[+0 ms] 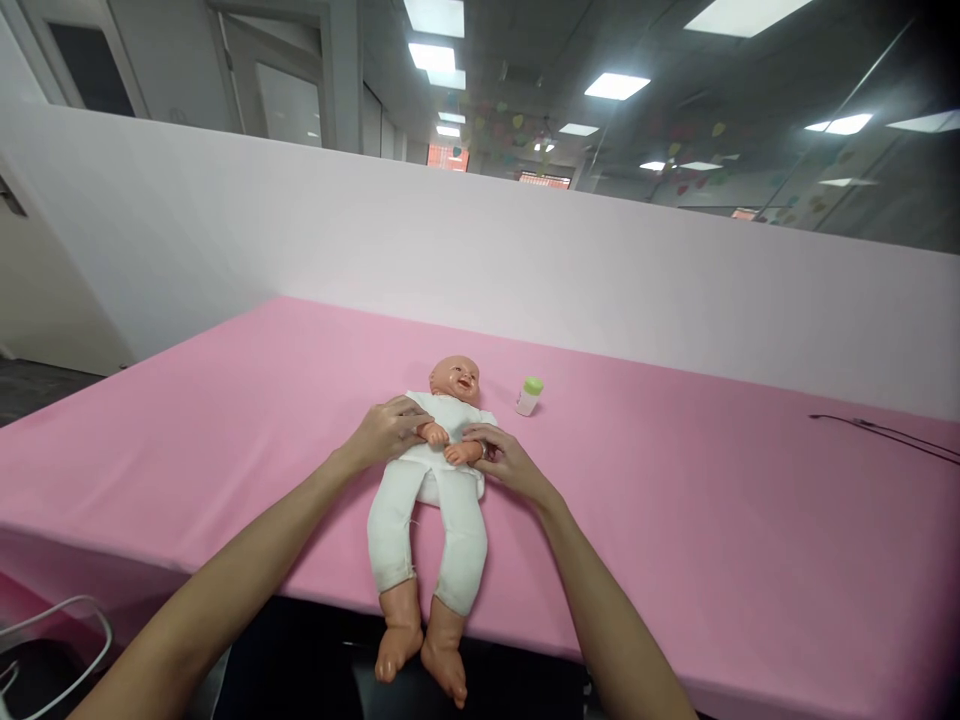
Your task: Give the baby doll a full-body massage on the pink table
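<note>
Left hand (386,432) and right hand (511,464) touch the doll (429,463) between them.

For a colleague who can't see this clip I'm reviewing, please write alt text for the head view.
A baby doll in white lies face up on a pink tabletop, feet past the near edge, a person's left hand and right hand touching its arms. A small green-lidded container sits right of its head.

Two bare forearms (304,520) (hands (386,432) bare too)
</note>
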`<state>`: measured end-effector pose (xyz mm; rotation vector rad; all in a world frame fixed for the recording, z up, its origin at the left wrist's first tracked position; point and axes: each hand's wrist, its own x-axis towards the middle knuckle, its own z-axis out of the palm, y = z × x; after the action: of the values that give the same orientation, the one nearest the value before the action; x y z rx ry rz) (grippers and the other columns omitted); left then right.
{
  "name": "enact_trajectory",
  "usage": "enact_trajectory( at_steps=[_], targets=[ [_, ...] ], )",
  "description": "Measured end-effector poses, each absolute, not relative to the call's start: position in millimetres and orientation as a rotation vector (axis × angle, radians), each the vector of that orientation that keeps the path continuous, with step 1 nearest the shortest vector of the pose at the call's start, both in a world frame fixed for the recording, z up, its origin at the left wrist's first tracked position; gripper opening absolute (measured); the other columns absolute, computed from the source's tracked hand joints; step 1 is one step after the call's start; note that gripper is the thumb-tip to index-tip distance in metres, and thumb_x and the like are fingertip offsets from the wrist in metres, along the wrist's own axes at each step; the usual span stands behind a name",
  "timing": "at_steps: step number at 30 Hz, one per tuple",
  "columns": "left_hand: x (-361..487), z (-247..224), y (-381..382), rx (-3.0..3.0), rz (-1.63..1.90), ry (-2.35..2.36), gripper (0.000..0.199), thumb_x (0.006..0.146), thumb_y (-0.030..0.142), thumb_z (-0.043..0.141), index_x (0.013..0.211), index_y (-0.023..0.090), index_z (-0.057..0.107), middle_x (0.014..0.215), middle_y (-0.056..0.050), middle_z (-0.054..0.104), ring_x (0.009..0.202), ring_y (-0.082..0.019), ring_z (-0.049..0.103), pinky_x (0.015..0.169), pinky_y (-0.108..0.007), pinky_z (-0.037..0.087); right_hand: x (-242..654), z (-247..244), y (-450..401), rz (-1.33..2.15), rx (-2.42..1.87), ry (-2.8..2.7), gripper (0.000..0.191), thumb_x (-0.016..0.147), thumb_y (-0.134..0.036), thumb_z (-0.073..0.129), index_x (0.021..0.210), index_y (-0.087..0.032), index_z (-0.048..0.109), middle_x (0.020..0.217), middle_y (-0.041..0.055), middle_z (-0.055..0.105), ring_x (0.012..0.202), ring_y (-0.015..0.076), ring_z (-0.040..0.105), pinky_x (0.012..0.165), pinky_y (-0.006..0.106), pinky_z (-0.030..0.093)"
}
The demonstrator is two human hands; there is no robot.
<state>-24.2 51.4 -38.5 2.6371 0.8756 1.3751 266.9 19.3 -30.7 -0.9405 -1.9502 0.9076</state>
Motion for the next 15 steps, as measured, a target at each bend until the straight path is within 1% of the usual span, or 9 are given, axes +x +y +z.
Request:
enact_trajectory(
  at_steps=[2, 4, 5, 6, 8, 10, 12, 14, 15],
  targets=[
    [-23.4, -35.8, 50.6, 2.41, 1.48, 0.957, 0.017, 0.091, 0.033, 0.074, 0.105, 0.025, 0.079, 0.101, -0.008, 0.076, 0.093, -0.023, 0.068, 0.073, -0.032, 0.054, 269.3, -29.5, 22.9, 0.922, -0.956, -1.784, 0.04, 0.079, -0.042, 0.087, 0.114, -0.027, 0.076, 0.125, 0.0079, 0.073, 0.117, 0.0288, 0.066, 0.1, 0.043, 0.054],
    [-24.3, -32.6, 51.5, 2.002, 1.672, 1.095, 0.021, 0.087, 0.036, 0.078, 0.103, 0.023, 0.077, 0.102, -0.007, 0.076, 0.093, -0.022, 0.069, 0.071, -0.03, 0.053, 276.4, -29.8, 29.8, 0.888, -0.997, -1.481, 0.046, 0.074, -0.046, 0.089, 0.113, -0.025, 0.074, 0.115, 0.007, 0.075, 0.101, 0.025, 0.068, 0.086, 0.037, 0.057],
    [-25.9, -31.7, 53.2, 1.76, 1.764, 1.16, 0.023, 0.085, 0.038, 0.079, 0.101, 0.022, 0.076, 0.101, -0.008, 0.076, 0.093, -0.023, 0.069, 0.07, -0.03, 0.053, 281.9, -31.6, 34.3, 0.868, -1.021, -1.31, 0.05, 0.072, -0.049, 0.09, 0.112, -0.024, 0.073, 0.106, 0.0058, 0.075, 0.09, 0.022, 0.068, 0.076, 0.034, 0.058],
    [-28.2, -31.6, 55.9, 1.519, 1.833, 1.211, 0.025, 0.083, 0.039, 0.08, 0.099, 0.021, 0.075, 0.1, -0.008, 0.075, 0.092, -0.022, 0.069, 0.069, -0.029, 0.053, 288.2, -34.6, 39.4, 0.859, -1.045, -1.147, 0.052, 0.07, -0.052, 0.09, 0.11, -0.024, 0.072, 0.094, 0.0037, 0.073, 0.078, 0.0189, 0.064, 0.067, 0.03, 0.056],
    [-34.7, -33.9, 63.3, 1.104, 1.875, 1.263, 0.027, 0.08, 0.041, 0.082, 0.093, 0.018, 0.073, 0.093, -0.007, 0.073, 0.085, -0.021, 0.069, 0.067, -0.029, 0.053, 301.9, -43.4, 49.7, 0.888, -1.097, -0.897, 0.052, 0.066, -0.057, 0.088, 0.101, -0.024, 0.071, 0.071, -0.0018, 0.063, 0.058, 0.0141, 0.052, 0.052, 0.027, 0.048],
    [-42.0, -37.6, 71.0, 0.826, 1.844, 1.29, 0.027, 0.077, 0.04, 0.082, 0.084, 0.017, 0.07, 0.084, -0.005, 0.07, 0.076, -0.018, 0.067, 0.063, -0.028, 0.052, 313.1, -51.8, 57.9, 0.922, -1.148, -0.788, 0.048, 0.063, -0.061, 0.086, 0.089, -0.025, 0.068, 0.058, -0.005, 0.05, 0.049, 0.0125, 0.041, 0.044, 0.026, 0.041],
    [-47.1, -39.1, 75.2, 0.721, 1.831, 1.305, 0.027, 0.075, 0.039, 0.083, 0.079, 0.017, 0.068, 0.08, -0.004, 0.068, 0.072, -0.017, 0.065, 0.063, -0.028, 0.051, 317.6, -54.5, 60.9, 0.929, -1.16, -0.804, 0.045, 0.065, -0.062, 0.084, 0.084, -0.026, 0.066, 0.057, -0.0049, 0.047, 0.048, 0.0132, 0.039, 0.043, 0.028, 0.038],
    [-48.2, -35.7, 73.7, 0.817, 1.86, 1.286, 0.027, 0.075, 0.039, 0.083, 0.081, 0.017, 0.069, 0.083, -0.004, 0.069, 0.076, -0.017, 0.065, 0.064, -0.028, 0.051, 313.9, -49.1, 57.5, 0.923, -1.122, -0.887, 0.046, 0.067, -0.061, 0.084, 0.093, -0.026, 0.068, 0.066, -0.0021, 0.057, 0.053, 0.0148, 0.045, 0.048, 0.03, 0.043],
    [-47.3, -32.3, 70.9, 0.926, 1.879, 1.261, 0.027, 0.075, 0.039, 0.083, 0.084, 0.017, 0.07, 0.086, -0.005, 0.07, 0.08, -0.018, 0.066, 0.066, -0.028, 0.051, 309.3, -44.1, 53.6, 0.916, -1.093, -0.94, 0.048, 0.069, -0.059, 0.085, 0.1, -0.026, 0.07, 0.076, 0.0002, 0.064, 0.059, 0.0159, 0.051, 0.052, 0.03, 0.046]
  ],
)
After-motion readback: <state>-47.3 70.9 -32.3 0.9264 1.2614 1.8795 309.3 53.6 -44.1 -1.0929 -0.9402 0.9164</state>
